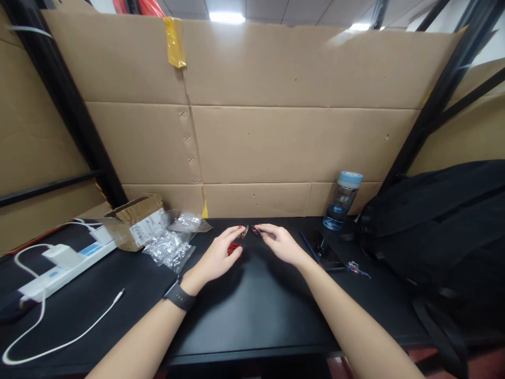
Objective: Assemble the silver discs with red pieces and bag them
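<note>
My left hand [220, 255], with a dark watch [180, 295] on its wrist, has its fingers curved at a small round disc [245, 231] with a pale brownish face. A bundle of thin red cord [234, 249] shows between its thumb and fingers; I cannot tell whether it is gripped or lies behind. Facing it, my right hand [282, 243] pinches a small dark disc [255, 230] with some red on it. A narrow gap separates the two discs. Both hands are above the black table [252, 316], and their fingertips partly cover what they hold.
At left are a white power strip [71, 271] with a white cable [79, 339], an opened cardboard box [136, 223] and clear plastic bags [173, 245]. At right stand a water bottle [342, 202], a dark phone-like slab [323, 250], keys [357, 268] and a black backpack [442, 237]. Cardboard [256, 147] walls the back.
</note>
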Motion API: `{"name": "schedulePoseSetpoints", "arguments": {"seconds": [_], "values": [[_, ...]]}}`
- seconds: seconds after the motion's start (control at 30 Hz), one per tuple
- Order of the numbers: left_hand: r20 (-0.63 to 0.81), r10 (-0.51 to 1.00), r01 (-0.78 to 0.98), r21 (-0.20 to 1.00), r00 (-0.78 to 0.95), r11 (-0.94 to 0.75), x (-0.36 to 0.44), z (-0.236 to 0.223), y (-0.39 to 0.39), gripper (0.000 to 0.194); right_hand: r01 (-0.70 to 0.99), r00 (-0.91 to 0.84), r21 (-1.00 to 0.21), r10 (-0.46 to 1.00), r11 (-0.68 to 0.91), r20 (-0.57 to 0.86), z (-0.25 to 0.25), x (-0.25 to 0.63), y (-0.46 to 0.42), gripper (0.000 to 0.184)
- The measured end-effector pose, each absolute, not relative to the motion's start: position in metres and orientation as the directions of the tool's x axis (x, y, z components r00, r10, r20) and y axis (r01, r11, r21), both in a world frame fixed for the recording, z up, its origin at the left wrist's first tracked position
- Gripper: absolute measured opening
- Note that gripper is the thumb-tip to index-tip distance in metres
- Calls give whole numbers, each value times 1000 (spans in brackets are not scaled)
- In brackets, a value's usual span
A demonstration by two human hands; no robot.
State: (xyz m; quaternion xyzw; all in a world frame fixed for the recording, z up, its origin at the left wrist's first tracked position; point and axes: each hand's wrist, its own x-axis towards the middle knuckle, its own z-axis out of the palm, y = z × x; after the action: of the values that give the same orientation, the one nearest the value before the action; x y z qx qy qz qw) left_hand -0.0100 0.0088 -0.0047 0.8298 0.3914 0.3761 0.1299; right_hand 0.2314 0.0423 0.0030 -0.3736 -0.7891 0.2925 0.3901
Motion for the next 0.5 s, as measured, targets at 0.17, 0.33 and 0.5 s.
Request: {"name": "schedulePoseSetpoints", "arguments": {"seconds": [0.17,0.33,0.5], "values": [[502,743,519,532,442,-669,-5,-9,8,51,344,-426,-728,789,593,442,-4,224,40,42],[456,733,509,528,505,-680,0,-8,4,43,400,-526,-648,741,649,417,-6,224,36,34],[424,709,496,513,563,-700,4,-9,3,38,471,-539,-675,791,568,289,-10,228,39,27]]}}
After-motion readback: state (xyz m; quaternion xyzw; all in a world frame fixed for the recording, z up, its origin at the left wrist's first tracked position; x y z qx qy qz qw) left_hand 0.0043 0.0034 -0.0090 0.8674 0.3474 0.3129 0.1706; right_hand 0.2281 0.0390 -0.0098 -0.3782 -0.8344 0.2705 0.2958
